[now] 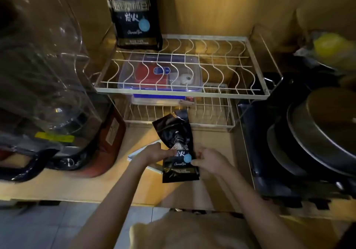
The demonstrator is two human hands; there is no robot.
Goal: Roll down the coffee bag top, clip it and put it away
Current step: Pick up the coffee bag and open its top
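Observation:
A black coffee bag [178,144] with a blue round sticker stands upright on the wooden cabinet floor, its top open and crumpled. My left hand [154,152] grips the bag's left side at mid height. On the bag's right edge, near the blue sticker, my right hand [209,161] pinches it. A second, full black coffee bag [134,15] of the same brand stands at the back left of the upper wire rack. No clip is visible.
A white wire rack [258,92] spans the cabinet above a lower wire shelf [212,121]. A clear plastic box [159,75] with red contents sits under the rack. Dark pans [317,133] are stacked on the right; a clear appliance [48,75] stands left. A white flat item [140,152] lies behind my left hand.

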